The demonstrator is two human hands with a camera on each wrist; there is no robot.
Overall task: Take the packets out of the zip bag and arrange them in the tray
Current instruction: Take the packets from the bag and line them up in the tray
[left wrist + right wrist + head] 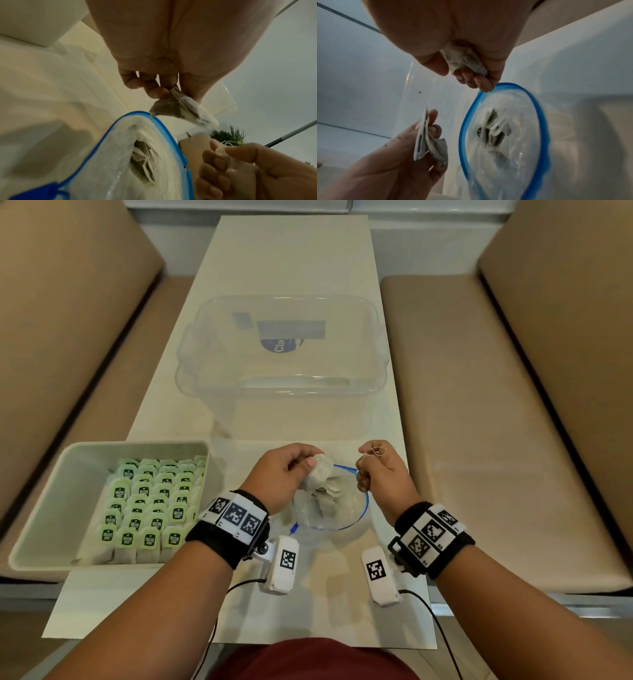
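Head view: both hands [287,470] pinch packets [320,470] above zip bag [342,508] rim

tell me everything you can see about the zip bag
The zip bag is clear, crinkled plastic with a blue zip rim and a blue slider. It sits on the white table between both hands, its mouth open and facing up, with pale packets left inside. The right hand is at its far rim; whether it touches is unclear.

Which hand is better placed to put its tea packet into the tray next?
Left, probably. The left hand pinches a pale paper tea packet and is nearer the white plastic tray on the left; the right hand, also holding one, would cross over.
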